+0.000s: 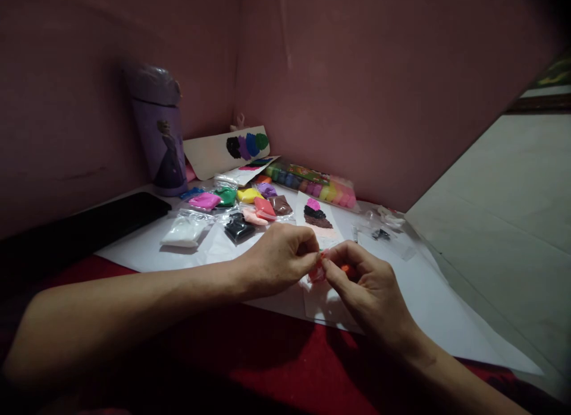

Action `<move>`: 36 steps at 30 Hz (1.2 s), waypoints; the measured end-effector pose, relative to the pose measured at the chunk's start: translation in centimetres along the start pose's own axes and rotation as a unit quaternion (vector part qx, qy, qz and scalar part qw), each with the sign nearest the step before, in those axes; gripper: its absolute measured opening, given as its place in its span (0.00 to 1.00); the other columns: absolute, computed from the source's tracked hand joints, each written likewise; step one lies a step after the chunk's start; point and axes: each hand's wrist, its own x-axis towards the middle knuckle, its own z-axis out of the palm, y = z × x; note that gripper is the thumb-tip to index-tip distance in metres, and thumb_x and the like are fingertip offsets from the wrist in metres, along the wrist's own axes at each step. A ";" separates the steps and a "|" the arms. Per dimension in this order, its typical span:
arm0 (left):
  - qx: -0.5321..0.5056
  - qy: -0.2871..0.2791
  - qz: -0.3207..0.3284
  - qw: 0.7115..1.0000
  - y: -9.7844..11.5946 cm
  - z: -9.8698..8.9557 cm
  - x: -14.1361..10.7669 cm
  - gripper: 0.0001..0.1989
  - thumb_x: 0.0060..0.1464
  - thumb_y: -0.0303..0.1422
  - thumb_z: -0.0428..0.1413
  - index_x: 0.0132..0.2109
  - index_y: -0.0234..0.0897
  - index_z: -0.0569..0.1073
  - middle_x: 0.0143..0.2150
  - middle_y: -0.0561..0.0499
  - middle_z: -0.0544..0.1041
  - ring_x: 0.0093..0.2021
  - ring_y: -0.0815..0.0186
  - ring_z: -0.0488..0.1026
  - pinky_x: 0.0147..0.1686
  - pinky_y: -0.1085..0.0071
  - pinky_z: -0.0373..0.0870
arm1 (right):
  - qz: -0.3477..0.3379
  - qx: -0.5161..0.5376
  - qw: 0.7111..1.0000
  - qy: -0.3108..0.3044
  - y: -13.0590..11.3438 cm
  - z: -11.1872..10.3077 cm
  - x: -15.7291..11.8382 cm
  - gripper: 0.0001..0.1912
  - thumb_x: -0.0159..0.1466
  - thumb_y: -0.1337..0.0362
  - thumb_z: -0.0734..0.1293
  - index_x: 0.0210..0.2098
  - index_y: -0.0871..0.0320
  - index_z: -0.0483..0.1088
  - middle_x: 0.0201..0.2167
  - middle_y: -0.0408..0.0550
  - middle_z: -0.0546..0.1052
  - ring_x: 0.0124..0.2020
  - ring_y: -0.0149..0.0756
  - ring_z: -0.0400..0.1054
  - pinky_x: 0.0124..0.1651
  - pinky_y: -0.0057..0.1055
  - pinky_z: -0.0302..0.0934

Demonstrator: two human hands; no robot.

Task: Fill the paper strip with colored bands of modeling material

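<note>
Red-orange packet (317, 272) is held above the white sheet (392, 308), near its front edge and in front of the swatch card (317, 220). It is gripped from both sides: the fingers of the left hand (279, 257) are pinched at its upper left, those of the right hand (373, 287) at its upper right. The fingertips are nearly touching. Whether the packet is open or sealed cannot be told.

An orange lump (346, 270) is partly hidden behind the right fingers; whether it is held or resting cannot be told.

Risks, as judged:
- Thin film could be torn suddenly if the two pinches were pulled apart unevenly; any contents might then be dropped onto the sheet.
- Soft contents, if present, could be squeezed out or stuck to the film by too tight a pinch.
- The orange lump could be flattened or knocked by the curled right fingers, being partly screened from view.
- Colours could be mixed by contact with the black packet (239, 227), lying beyond the left hand.
- The loose sheet could be dragged over the red cloth (267, 355) by a forearm, and the packets on it shifted.
</note>
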 end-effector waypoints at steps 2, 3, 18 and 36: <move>0.006 0.002 0.004 1.000 -0.1 0.0 0.0 0.07 0.51 0.26 0.52 0.28 0.31 0.73 0.25 0.51 0.75 0.25 0.71 0.68 0.25 0.75 0.62 | -0.006 -0.012 1.000 0.002 0.1 0.0 0.1 0.08 0.62 0.64 0.63 0.27 0.57 0.68 0.23 0.42 0.73 0.22 0.29 0.65 0.25 0.24 0.58; 0.011 0.006 0.009 1.000 -0.2 0.0 0.0 0.07 0.51 0.27 0.52 0.28 0.31 0.73 0.25 0.51 0.74 0.25 0.71 0.68 0.25 0.75 0.62 | -0.009 -0.019 1.000 0.004 0.1 0.0 0.1 0.08 0.62 0.64 0.63 0.27 0.57 0.68 0.23 0.42 0.72 0.22 0.28 0.64 0.25 0.24 0.58; 0.040 0.024 0.048 0.998 -0.3 -0.1 0.0 0.09 0.54 0.29 0.52 0.27 0.31 0.72 0.24 0.51 0.75 0.24 0.72 0.67 0.24 0.76 0.60 | -0.025 -0.032 0.999 -0.010 0.1 -0.1 0.1 0.10 0.63 0.63 0.61 0.26 0.57 0.66 0.22 0.43 0.72 0.22 0.30 0.63 0.25 0.26 0.56; 0.061 0.024 0.038 0.997 -0.5 -0.1 0.1 0.11 0.54 0.32 0.53 0.27 0.32 0.72 0.24 0.51 0.74 0.24 0.73 0.65 0.24 0.77 0.58 | -0.016 -0.012 0.999 -0.029 0.3 -0.1 0.1 0.11 0.63 0.62 0.61 0.26 0.58 0.67 0.23 0.44 0.73 0.25 0.31 0.67 0.27 0.26 0.59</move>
